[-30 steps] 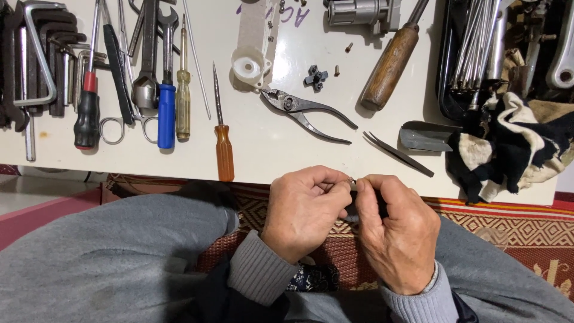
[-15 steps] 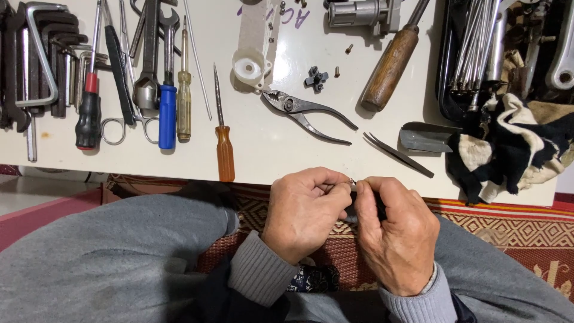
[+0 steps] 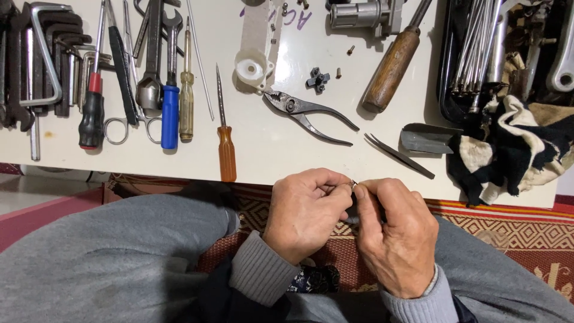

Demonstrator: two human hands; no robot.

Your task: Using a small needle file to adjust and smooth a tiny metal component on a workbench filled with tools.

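My left hand (image 3: 308,212) and my right hand (image 3: 397,236) meet just below the front edge of the white table (image 3: 281,152), over my lap. Their fingertips pinch a small metal part (image 3: 353,184) between them; most of it is hidden by the fingers. A dark piece shows under the fingers between the two hands. The nearest tools on the table are the slip-joint pliers (image 3: 308,113), the tweezers (image 3: 397,155) and an orange-handled screwdriver (image 3: 225,146).
The table holds hex keys (image 3: 42,60), a red-and-black screwdriver (image 3: 91,110), scissors (image 3: 125,90), a blue-handled tool (image 3: 170,113), a wooden-handled tool (image 3: 391,69), a white plastic part (image 3: 254,63), small screws and a black-and-white rag (image 3: 508,143). A patterned rug (image 3: 508,230) lies under my grey-clad legs.
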